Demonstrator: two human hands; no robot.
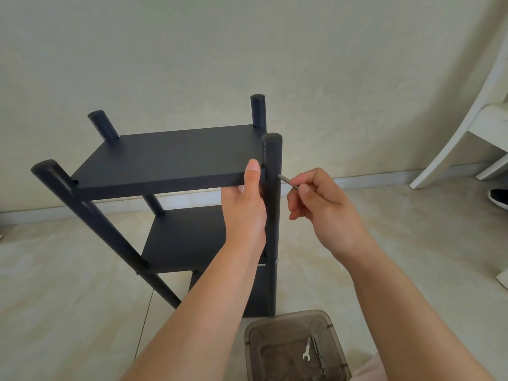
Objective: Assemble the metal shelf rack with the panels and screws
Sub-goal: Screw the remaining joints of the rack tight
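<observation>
A black metal shelf rack stands on the floor with four round posts. Its top panel (170,158) sits between the posts, and a lower panel (187,237) is below it. My left hand (246,207) grips the top panel's front right corner, thumb on top, next to the near right post (272,215). My right hand (321,207) pinches a thin grey tool (287,181) whose tip meets the right side of that post at panel height. A screw head (276,260) shows on the same post at the lower panel.
A translucent brown plastic box (297,347) sits on the floor just in front of the rack, holding a small spanner (306,351) and loose hardware. A white chair (467,138) stands at the right by the wall, with a dark shoe (498,198) beside it.
</observation>
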